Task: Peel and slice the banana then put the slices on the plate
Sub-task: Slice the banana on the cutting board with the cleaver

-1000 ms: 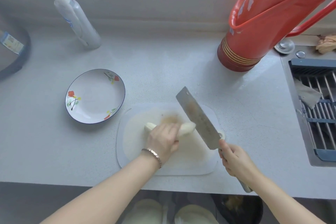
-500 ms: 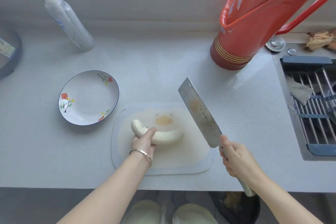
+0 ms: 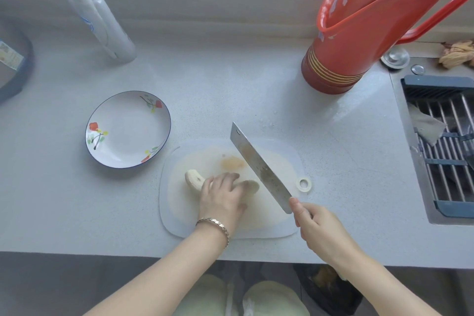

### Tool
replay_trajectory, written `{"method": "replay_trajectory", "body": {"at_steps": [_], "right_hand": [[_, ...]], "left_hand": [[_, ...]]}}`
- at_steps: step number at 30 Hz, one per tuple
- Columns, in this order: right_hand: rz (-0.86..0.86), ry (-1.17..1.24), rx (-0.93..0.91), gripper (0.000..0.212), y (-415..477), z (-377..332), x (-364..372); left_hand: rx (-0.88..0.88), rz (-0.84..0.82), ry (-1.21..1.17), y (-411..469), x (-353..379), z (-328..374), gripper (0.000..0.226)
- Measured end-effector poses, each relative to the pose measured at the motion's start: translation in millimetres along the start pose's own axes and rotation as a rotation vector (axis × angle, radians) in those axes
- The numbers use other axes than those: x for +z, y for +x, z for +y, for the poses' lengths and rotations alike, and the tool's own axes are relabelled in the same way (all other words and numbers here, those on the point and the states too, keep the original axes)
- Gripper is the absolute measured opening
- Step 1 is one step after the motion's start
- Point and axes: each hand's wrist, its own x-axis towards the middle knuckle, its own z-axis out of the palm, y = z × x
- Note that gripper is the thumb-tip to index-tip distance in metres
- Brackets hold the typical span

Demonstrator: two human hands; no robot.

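Shows peeled banana (image 3: 193, 179) lying on board (image 3: 282, 223), held under left hand (image 3: 221, 197), fingers curled over it. Shows right hand (image 3: 318, 228) clasping cleaver (image 3: 259, 169), blade beside banana's right end. Shows plate (image 3: 128, 131) just left of board.

The banana (image 3: 194, 179) lies on the cutting board (image 3: 279, 220) at the tabletop's (image 3: 256, 100) six o'clock edge, with the knife (image 3: 259, 169) above the board at the banana's three. From the board, the plate (image 3: 128, 131) is just beside at ten, the bottle (image 3: 102, 23) at eleven, the flask (image 3: 359, 33) at one and the sink (image 3: 408, 151) at three.
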Motion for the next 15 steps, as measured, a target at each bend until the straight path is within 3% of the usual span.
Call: {"method": "replay_trajectory", "body": {"at_steps": [4, 15], "right_hand": [[-0.017, -0.006, -0.007, 0.051, -1, -4, 7], [0.056, -0.168, 0.008, 0.050, -9, -16, 18]], "left_hand": [[0.033, 0.015, -0.032, 3, 7, -1, 0.045], [0.009, -0.016, -0.053, 5, 11, -4, 0.046]]}}
